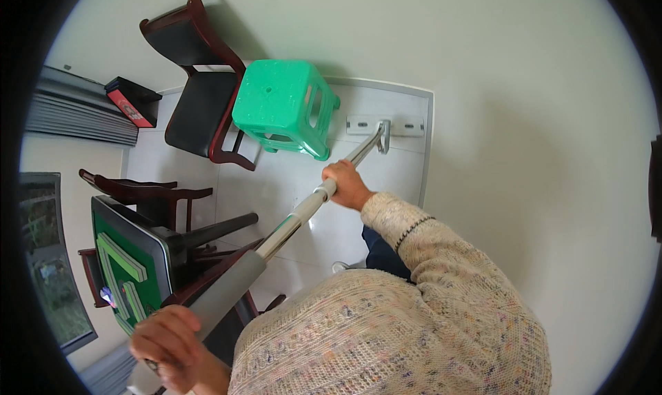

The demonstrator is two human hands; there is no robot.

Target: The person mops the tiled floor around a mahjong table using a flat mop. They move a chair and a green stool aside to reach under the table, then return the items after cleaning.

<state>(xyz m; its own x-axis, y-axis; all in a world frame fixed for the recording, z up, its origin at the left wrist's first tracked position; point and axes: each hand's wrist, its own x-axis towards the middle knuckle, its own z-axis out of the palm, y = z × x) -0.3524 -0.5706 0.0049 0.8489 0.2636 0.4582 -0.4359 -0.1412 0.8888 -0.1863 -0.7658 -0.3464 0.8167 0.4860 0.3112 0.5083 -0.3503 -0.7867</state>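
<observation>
A flat mop with a pale telescopic pole point(289, 227) runs diagonally from the lower left up to the floor corner. My right hand point(347, 184) grips the pole's lower part, just below a joint collar. Near the top end, my left hand point(168, 343) is curled around the thick grey grip point(232, 284), its fingers slightly blurred. The rectangular white mop head point(357, 125) lies flat on the tiles, close to the skirting of the right wall. A grey swivel bracket point(384, 136) links head and pole. Any cloth under the head is hidden.
A green plastic stool point(274, 95) stands left of the mop head, beside a dark wooden chair point(201, 110) with black padding. Further left are a mahjong table point(150, 271) bearing rows of tiles, more chairs point(145, 188) and a black-and-red box point(132, 105). Walls point(496, 136) bound the corner.
</observation>
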